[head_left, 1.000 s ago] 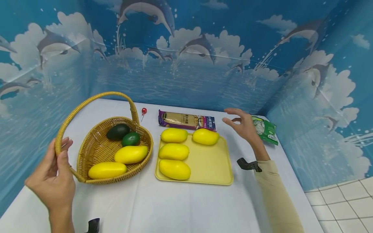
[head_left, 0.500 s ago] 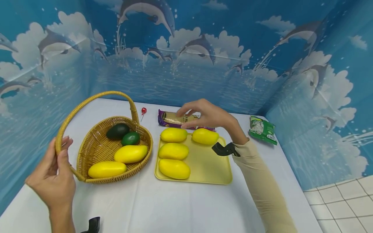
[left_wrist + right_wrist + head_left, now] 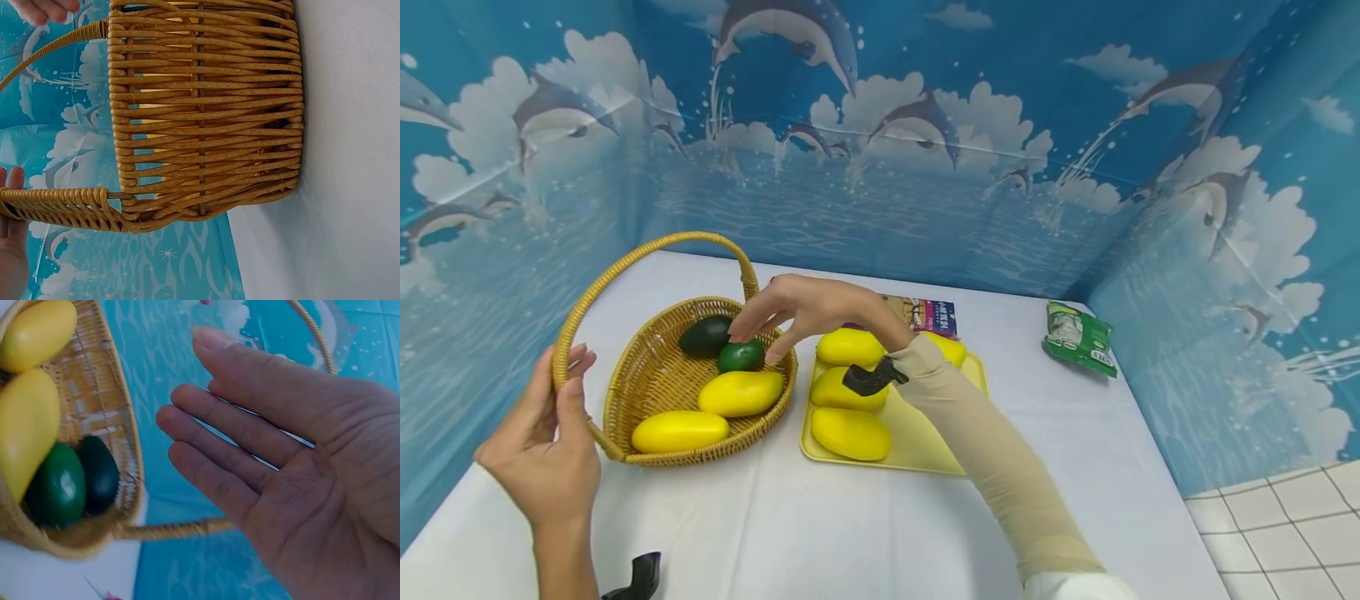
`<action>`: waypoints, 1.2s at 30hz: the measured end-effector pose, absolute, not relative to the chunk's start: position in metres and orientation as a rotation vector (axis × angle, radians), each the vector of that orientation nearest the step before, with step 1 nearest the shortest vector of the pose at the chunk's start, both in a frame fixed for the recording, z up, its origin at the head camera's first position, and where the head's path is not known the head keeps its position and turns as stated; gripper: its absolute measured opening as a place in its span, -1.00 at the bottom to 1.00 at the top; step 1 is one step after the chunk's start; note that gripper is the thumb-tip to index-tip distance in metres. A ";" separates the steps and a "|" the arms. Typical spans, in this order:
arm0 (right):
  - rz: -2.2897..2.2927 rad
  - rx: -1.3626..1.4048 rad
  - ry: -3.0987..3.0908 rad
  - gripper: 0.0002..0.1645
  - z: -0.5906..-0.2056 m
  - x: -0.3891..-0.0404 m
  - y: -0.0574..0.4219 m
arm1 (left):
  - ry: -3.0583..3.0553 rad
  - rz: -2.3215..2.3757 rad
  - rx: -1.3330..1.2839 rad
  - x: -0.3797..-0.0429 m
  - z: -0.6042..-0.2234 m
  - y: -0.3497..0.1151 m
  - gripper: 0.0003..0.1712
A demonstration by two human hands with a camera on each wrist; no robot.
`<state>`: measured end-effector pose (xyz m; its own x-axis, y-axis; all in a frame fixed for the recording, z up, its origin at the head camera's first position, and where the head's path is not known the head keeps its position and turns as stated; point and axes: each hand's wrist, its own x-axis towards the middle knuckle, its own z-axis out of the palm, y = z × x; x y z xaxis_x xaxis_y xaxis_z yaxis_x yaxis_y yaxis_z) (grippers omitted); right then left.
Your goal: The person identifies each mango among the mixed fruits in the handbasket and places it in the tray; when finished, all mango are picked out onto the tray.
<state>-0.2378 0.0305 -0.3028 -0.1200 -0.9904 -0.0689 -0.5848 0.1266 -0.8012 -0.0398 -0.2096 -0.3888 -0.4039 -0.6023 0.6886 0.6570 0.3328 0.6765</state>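
Note:
My left hand (image 3: pixel 542 442) grips the side of the handle (image 3: pixel 643 252) of a wicker basket (image 3: pixel 658 375); in the left wrist view, its fingertips (image 3: pixel 15 178) show at the handle. Inside the basket lie a dark avocado (image 3: pixel 703 336), a smaller glossy green fruit (image 3: pixel 740 357) and two yellow mangoes (image 3: pixel 741 393). Over the basket's right rim hovers my right hand (image 3: pixel 812 307), thumb and fingers spread loosely on either side of the green fruit from the head's angle. The right wrist view shows that hand (image 3: pixel 281 456) holding nothing, apart from the fruit.
Right of the basket, a yellow tray (image 3: pixel 925 442) bears several mangoes (image 3: pixel 850 433), partly covered by my right forearm. Behind it lies a purple-and-gold pasta packet (image 3: pixel 925 315). A green packet (image 3: pixel 1079 339) is at the table's far right. A lollipop (image 3: pixel 111 596) lies beside the basket.
My right hand has swept left from near the green packet, across the pasta packet, to above the basket. My left hand keeps its grip on the handle.

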 end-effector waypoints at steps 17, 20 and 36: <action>-0.819 -1.366 1.647 -0.29 -0.358 -0.237 -0.065 | -1.478 -1.329 -0.035 -0.040 -0.389 -0.211 -0.61; -0.780 -1.325 1.682 -0.27 -0.366 -0.235 -0.075 | -1.477 -1.333 -0.032 -0.040 -0.389 -0.211 -0.62; -0.682 -1.119 1.697 -0.27 -0.406 -0.230 -0.098 | -1.463 -1.353 -0.044 -0.040 -0.390 -0.210 -0.62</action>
